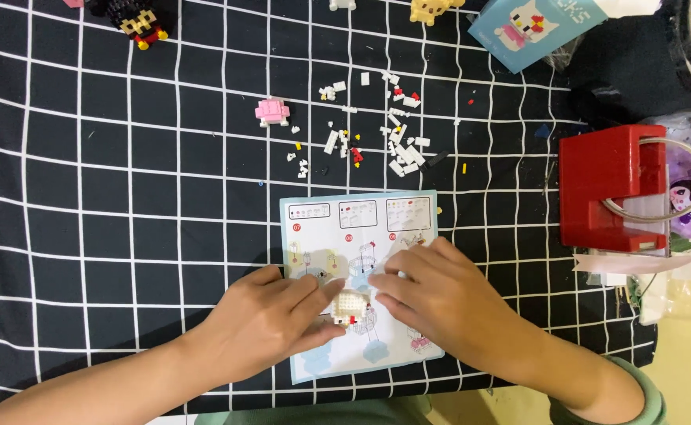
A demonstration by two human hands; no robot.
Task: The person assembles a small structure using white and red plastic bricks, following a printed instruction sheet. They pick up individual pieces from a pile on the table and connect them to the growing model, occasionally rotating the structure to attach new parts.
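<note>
A small white block figure with red and yellow bits rests on a light blue instruction sheet. My left hand grips it from the left with thumb and fingers. From the right, my right hand closes on it, fingertips touching its top and side. Further up the cloth lie several loose white, red and yellow bricks, and a small pink brick piece sits left of them.
A black cloth with a white grid covers the table. A red tape dispenser stands at the right. A blue box, a yellow figure and a black figure sit along the far edge.
</note>
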